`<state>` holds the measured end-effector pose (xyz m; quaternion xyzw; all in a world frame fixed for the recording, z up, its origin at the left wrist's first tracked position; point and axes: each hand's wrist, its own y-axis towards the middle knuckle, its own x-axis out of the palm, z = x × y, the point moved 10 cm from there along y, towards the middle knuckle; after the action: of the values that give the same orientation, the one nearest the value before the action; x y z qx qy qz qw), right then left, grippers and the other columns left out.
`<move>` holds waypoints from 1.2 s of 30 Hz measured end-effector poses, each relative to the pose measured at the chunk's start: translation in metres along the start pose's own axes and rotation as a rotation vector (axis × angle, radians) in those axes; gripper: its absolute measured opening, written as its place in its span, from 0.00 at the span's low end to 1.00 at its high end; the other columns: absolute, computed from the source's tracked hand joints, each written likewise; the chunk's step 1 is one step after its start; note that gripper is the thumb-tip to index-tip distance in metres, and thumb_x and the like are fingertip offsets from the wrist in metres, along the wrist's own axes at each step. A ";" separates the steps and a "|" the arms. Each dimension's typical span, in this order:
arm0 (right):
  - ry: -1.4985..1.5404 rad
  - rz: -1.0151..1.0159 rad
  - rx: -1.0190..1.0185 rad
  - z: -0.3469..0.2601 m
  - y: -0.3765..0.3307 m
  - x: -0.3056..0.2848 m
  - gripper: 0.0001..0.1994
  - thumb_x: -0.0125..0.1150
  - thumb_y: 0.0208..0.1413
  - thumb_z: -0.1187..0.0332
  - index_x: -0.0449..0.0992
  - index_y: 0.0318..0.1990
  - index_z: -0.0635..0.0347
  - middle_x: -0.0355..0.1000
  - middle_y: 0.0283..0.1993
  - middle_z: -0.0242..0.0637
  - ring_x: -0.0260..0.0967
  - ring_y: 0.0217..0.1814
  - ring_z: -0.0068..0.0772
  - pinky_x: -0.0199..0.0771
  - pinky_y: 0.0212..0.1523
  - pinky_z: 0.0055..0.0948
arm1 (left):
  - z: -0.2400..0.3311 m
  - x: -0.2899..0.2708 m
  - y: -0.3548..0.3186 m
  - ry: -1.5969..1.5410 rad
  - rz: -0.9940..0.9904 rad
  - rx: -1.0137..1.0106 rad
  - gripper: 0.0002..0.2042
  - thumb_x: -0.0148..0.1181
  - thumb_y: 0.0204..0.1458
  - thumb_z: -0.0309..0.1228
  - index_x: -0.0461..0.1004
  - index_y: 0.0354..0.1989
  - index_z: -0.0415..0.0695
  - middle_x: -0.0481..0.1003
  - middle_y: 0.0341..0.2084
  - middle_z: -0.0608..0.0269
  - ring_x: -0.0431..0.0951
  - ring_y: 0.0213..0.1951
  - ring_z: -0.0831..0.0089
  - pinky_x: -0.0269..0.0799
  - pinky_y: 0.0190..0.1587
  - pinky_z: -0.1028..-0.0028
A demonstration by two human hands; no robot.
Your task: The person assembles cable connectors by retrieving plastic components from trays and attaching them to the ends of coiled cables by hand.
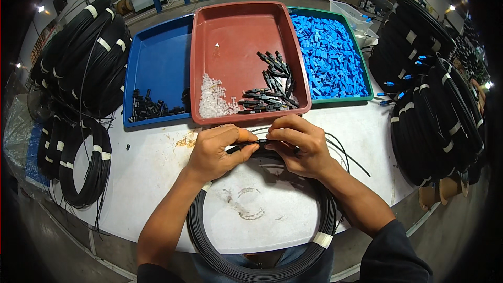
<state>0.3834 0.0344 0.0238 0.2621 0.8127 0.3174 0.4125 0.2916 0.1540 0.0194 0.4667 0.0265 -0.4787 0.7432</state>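
one broad white tabletop (pixel 141 188), stained in places, spreads beneath both hands and should make a steady base to work over. beyond the fingers stand three shallow plastic trays: a red one (pixel 241 36) straight ahead, a blue one (pixel 160 55) ahead of the left hand (pixel 222 147), and a green one (pixel 343 101) ahead of the right hand (pixel 301 144). nearer the body, a large round coil of thin black cable (pixel 198 225) with white bands lies below both wrists, its near side over the table edge; its weight is best kept from tugging at the fingers. the two hands nearly meet just short of the red tray, each closed in a fingertip pinch. to the right of the right hand trails a loose black cable end (pixel 358 163), best kept from snagging. between the fingertips, gripped from both sides, sits a small slim black part (pixel 263 142); its finer detail is hidden. holding it level and in line, with light, even pressure, seems the soundest way.
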 end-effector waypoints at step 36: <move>0.107 -0.064 0.025 0.003 0.000 0.008 0.12 0.68 0.48 0.82 0.78 0.41 0.63 0.78 0.38 0.41 0.79 0.36 0.43 0.78 0.36 0.34 | 0.002 0.000 -0.002 0.043 0.013 0.001 0.07 0.73 0.48 0.24 0.84 0.36 0.37 0.84 0.27 0.58 0.84 0.27 0.74 0.76 0.30 0.77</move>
<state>0.3817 0.0410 0.0185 0.2237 0.8455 0.3073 0.3750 0.2896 0.1522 0.0192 0.4775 0.0390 -0.4638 0.7452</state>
